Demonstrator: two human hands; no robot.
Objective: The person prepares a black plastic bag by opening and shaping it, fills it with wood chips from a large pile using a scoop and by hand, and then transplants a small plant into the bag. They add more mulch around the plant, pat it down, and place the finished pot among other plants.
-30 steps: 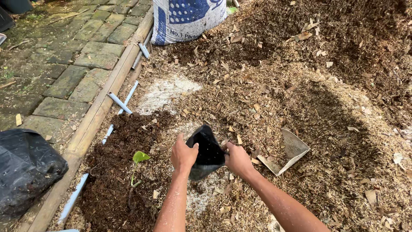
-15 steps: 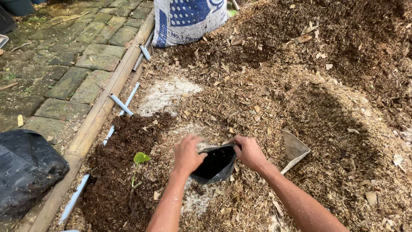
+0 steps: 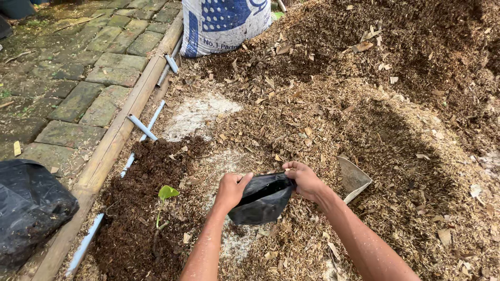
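Black plastic bag point(image 3: 260, 200), green seedling leaf point(image 3: 167, 192), dark brown soil point(image 3: 135, 224), white sack point(image 3: 224, 23) patterned blue

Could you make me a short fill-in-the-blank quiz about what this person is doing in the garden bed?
1. Both hands, left hand and right hand, hold a small ____ plastic bag.
2. The green seedling lies on the ____ soil.
3. The flat scoop lies on the person's ____ side.

Missing words: black; dark; right
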